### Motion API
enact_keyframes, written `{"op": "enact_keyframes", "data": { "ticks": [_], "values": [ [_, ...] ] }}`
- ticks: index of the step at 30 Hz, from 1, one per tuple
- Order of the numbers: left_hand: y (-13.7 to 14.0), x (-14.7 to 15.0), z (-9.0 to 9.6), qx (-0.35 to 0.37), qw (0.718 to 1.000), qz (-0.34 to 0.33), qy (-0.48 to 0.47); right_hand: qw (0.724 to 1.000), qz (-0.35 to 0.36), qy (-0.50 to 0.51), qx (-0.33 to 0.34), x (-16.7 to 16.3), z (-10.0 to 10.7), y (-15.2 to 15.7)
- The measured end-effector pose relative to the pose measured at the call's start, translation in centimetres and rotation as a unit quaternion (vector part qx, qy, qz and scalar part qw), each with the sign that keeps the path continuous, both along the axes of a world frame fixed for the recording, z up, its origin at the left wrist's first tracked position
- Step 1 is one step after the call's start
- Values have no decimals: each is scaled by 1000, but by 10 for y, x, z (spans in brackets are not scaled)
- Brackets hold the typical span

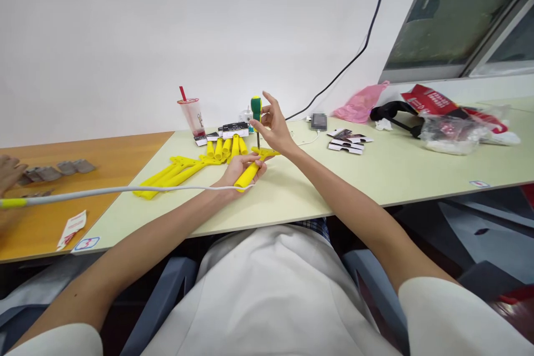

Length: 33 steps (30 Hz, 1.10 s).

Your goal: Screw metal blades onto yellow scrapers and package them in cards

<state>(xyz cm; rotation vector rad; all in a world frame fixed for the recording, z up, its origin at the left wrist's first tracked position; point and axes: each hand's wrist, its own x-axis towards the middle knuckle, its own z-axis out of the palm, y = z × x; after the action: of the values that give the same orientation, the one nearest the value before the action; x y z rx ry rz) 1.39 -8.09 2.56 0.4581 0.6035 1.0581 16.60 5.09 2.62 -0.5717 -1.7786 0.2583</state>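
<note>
My left hand is closed round a yellow plastic handle with a wider head, palm up above the table. A screwdriver with a green and yellow grip stands upright, its tip down at the head of that handle. My right hand has thumb and fingers at the screwdriver's grip, the index finger raised. Just left of my hands lie several similar yellow handles. Behind them is a group of yellow handles with black and white cards.
A cup with a red straw stands near the wall. Folded cards, a small grey device, a pink bag and plastic packaging lie rightward. A white cable crosses at left, near another person's hand and grey pieces.
</note>
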Motion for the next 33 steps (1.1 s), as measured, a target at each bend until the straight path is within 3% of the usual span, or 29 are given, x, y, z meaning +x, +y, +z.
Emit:
{"op": "enact_keyframes", "data": {
  "ticks": [5,16,26,33],
  "values": [
    [-3,0,-2,10,1000,14,8,1000,-22,-13,12,8,7,-17],
    [0,3,-11,31,999,28,20,999,43,-13,-16,8,9,-31],
    [-5,5,-7,52,998,27,28,998,-28,-7,55,9,10,-25],
    [-3,4,-5,33,998,35,30,1000,10,1,1,8,12,-32]
  ]
}}
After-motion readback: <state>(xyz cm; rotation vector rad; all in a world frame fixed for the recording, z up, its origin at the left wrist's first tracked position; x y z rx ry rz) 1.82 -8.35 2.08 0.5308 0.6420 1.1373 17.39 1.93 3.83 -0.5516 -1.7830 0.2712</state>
